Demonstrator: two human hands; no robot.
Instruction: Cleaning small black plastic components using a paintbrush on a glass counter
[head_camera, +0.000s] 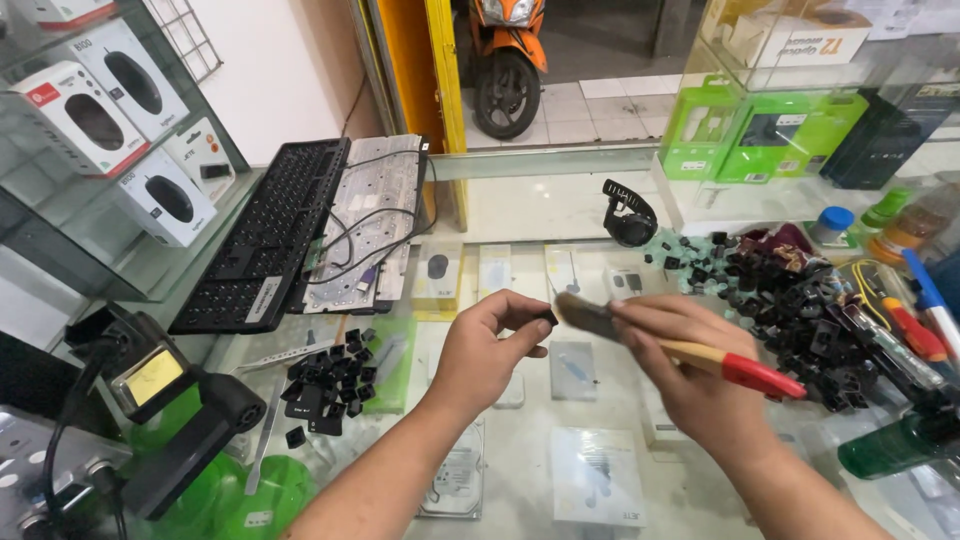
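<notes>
My left hand (492, 345) pinches a small black keycap (547, 317) between thumb and fingertips above the glass counter (520, 205). My right hand (690, 365) grips a paintbrush (735, 367) with a wooden handle and red end; its dark bristles touch the keycap. A large heap of black keycaps (790, 300) lies to the right of my hands. A smaller pile of keycaps (330, 385) sits to the left.
A black keyboard frame without caps (265, 235) and its grey circuit sheet (365, 220) lie at the back left. Boxed mice (95, 120) fill a shelf at left. Tweezers (285, 355), screwdrivers (910, 325), a green bottle (895, 445) and a black stand (630, 215) are around.
</notes>
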